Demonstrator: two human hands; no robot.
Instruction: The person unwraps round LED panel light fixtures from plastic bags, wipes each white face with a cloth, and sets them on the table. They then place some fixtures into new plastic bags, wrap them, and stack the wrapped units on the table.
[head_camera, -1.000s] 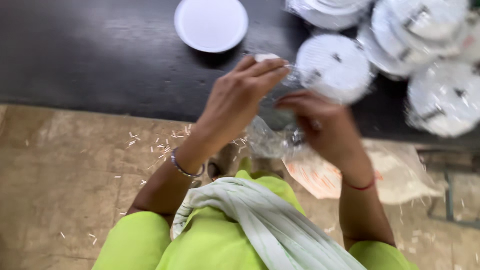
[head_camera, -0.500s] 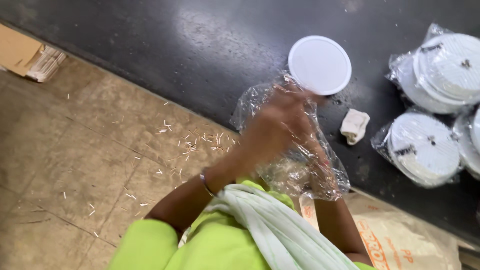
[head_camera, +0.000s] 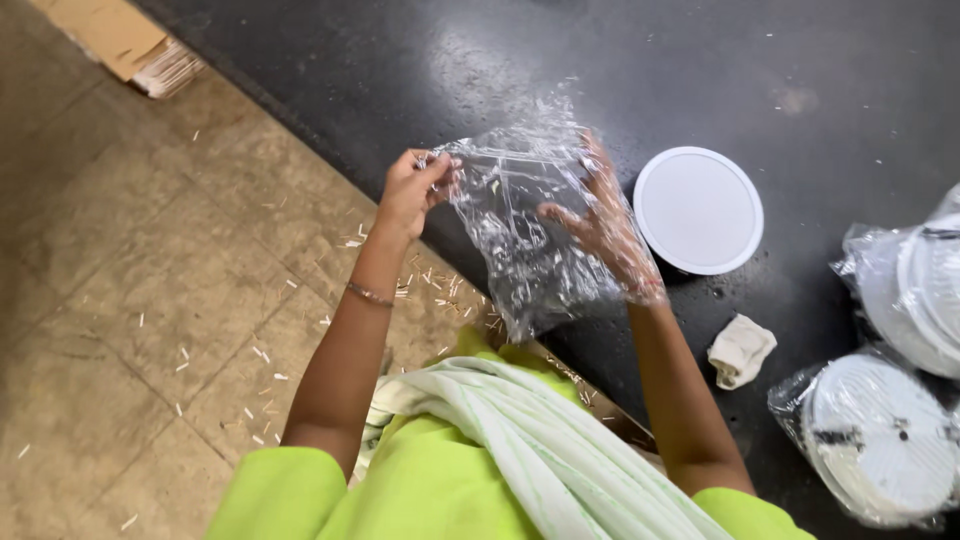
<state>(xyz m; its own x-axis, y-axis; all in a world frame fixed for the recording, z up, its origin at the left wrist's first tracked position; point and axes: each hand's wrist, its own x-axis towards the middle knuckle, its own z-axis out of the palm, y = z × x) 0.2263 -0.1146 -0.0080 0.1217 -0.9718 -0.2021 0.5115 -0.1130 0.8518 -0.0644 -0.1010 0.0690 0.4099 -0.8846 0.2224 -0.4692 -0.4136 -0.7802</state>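
Left hand (head_camera: 412, 190) pinches the clear plastic bag (head_camera: 530, 235) at its mouth, right hand (head_camera: 600, 225) spread open inside it, holding it agape just left of the white round disc (head_camera: 698, 210), which looks ready for bagging.

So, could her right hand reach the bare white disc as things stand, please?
Probably not directly: the right hand is inside the clear plastic bag, although the white disc lies uncovered just beside it.

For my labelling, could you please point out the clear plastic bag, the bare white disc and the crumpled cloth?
clear plastic bag (head_camera: 525, 250), head view, middle of bag.
bare white disc (head_camera: 698, 209), head view, flat face.
crumpled cloth (head_camera: 741, 349), head view, its centre.
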